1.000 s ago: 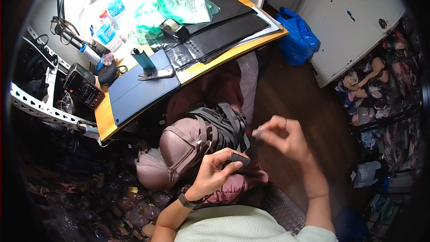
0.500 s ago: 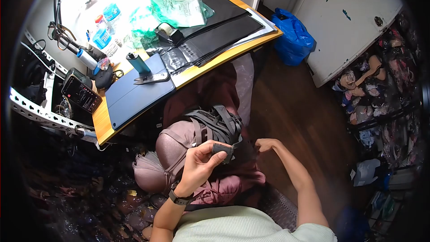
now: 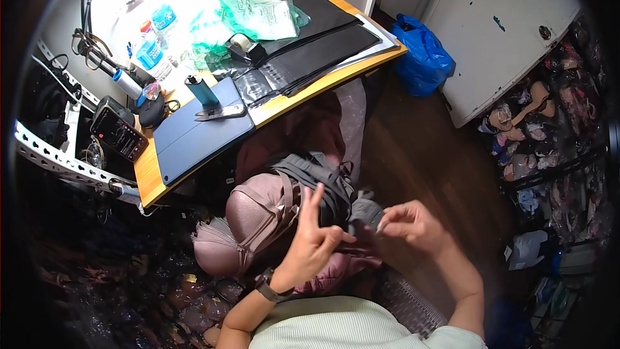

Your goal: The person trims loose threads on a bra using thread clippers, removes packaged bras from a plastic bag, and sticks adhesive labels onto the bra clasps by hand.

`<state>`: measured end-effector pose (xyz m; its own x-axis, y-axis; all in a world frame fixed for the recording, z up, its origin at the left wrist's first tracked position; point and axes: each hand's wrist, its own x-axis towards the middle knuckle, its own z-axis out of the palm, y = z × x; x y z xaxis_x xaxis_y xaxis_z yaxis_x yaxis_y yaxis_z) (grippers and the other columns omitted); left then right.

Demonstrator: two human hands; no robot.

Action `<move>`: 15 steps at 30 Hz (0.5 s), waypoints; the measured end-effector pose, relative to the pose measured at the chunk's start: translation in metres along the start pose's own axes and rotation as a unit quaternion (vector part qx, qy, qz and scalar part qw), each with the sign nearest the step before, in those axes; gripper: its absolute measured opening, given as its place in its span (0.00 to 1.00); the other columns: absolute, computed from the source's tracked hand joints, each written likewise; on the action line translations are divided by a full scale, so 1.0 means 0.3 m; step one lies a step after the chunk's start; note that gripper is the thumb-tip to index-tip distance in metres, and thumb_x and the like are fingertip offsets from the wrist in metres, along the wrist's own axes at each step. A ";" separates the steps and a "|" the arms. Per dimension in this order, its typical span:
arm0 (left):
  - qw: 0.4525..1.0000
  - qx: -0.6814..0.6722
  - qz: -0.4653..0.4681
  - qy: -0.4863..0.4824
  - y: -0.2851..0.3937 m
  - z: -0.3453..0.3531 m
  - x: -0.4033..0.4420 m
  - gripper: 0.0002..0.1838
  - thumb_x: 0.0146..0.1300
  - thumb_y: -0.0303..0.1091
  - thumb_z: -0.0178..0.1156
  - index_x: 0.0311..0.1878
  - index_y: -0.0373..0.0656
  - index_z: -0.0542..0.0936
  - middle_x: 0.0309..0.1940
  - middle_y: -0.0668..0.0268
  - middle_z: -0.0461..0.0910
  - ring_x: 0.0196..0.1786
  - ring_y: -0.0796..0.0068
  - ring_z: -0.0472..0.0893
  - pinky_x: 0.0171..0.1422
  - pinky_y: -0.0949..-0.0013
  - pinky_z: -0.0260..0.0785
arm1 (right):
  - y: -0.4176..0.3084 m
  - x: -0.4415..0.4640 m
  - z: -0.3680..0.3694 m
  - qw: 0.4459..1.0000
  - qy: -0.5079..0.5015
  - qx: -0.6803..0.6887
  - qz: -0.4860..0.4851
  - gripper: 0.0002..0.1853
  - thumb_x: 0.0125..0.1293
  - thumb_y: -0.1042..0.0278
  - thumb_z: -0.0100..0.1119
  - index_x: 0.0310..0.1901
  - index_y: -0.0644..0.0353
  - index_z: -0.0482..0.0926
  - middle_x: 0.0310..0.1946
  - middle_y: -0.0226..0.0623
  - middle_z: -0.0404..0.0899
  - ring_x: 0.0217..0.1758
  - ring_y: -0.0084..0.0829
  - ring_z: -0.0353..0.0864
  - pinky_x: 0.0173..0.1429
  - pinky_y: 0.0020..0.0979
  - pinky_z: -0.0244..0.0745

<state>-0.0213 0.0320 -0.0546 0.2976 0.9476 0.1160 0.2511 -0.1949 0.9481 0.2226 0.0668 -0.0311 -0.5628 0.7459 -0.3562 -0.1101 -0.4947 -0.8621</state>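
Observation:
Several mauve bras (image 3: 257, 201) with moulded cups lie stacked on my lap, and a bundle of dark grey bra straps (image 3: 323, 184) rests beside them. My left hand (image 3: 315, 236), with a dark watch at the wrist, is over the lap with index finger and thumb spread apart. Its thumb tip is close to a grey bra band (image 3: 367, 212); whether they touch is unclear. To the right, my right hand (image 3: 413, 225) has its fingers pinched together at the end of that grey band. The exact grip point is small and partly hidden.
On the wooden desk (image 3: 271, 115) ahead lie a blue tablet case (image 3: 200, 136), scissors (image 3: 221, 112), a teal lighter-shaped item (image 3: 203, 92), a tape dispenser (image 3: 245, 50) and black plastic mailers (image 3: 310, 58). A phone (image 3: 119, 134) leans at left. A blue bag (image 3: 421, 58) stands on the floor.
My left hand has let go of the dark grey band end and spread its fingers. My right hand has come in from the right and pinches the grey band.

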 end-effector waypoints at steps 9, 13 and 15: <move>0.978 -0.202 -0.019 0.048 0.025 -0.032 0.012 0.16 0.69 0.31 0.52 0.26 0.30 0.78 0.65 0.48 0.66 0.73 0.52 0.56 0.71 0.59 0.51 | -0.020 0.038 0.174 0.959 -0.061 -0.247 -0.124 0.07 0.57 0.76 0.65 0.38 0.61 0.84 0.36 0.34 0.80 0.38 0.23 0.78 0.43 0.24 0.72; 0.967 -0.252 0.001 0.034 0.037 -0.034 0.016 0.09 0.65 0.26 0.57 0.34 0.30 0.82 0.51 0.52 0.79 0.66 0.57 0.68 0.67 0.61 0.59 | -0.158 -0.014 0.190 0.894 0.014 -0.383 -0.233 0.10 0.49 0.82 0.69 0.34 0.59 0.85 0.39 0.39 0.80 0.43 0.31 0.81 0.49 0.29 0.76; 0.970 -0.242 0.001 0.025 0.044 -0.021 0.023 0.05 0.61 0.22 0.60 0.36 0.29 0.82 0.50 0.54 0.79 0.59 0.65 0.74 0.62 0.68 0.65 | -0.168 0.009 0.192 0.844 0.077 -0.430 -0.311 0.10 0.49 0.83 0.68 0.35 0.60 0.84 0.39 0.41 0.81 0.41 0.33 0.82 0.49 0.32 0.77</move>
<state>-0.0218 0.0375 -0.0393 0.2496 0.9608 0.1205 -0.2141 -0.0666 0.9745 0.1795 0.0680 0.0322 -0.4953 0.8235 0.2768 0.3271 0.4719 -0.8187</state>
